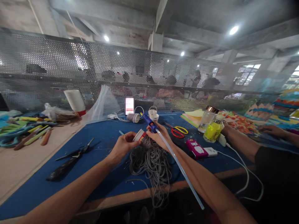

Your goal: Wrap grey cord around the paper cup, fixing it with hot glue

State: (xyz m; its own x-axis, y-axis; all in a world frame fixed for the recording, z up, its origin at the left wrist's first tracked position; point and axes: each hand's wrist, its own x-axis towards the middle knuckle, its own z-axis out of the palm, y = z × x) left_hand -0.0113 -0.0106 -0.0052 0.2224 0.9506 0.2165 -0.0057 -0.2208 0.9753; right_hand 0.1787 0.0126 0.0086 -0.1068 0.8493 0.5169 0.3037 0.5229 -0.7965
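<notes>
My left hand (124,143) is closed around the rim of a small paper cup (139,135), white and red, lying tilted on its side. Grey cord (146,142) is wrapped around part of the cup. Its loose tangle (155,166) spills below my hands and over the table's front edge. Close beside the cup, my right hand (161,134) is closed on a blue glue gun (149,123). A long clear glue stick (181,169) runs back from the gun over my right forearm. Whether my right fingers also touch the cord is hard to see.
Black-handled pliers (72,158) lie left. Behind my hands stand a cord-wrapped cup (133,117), a white handled cup (153,115) and a lit phone (129,105). Scissors (178,131), a magenta box (195,148) and a yellow bottle (213,129) are right, near another person's arm (240,141).
</notes>
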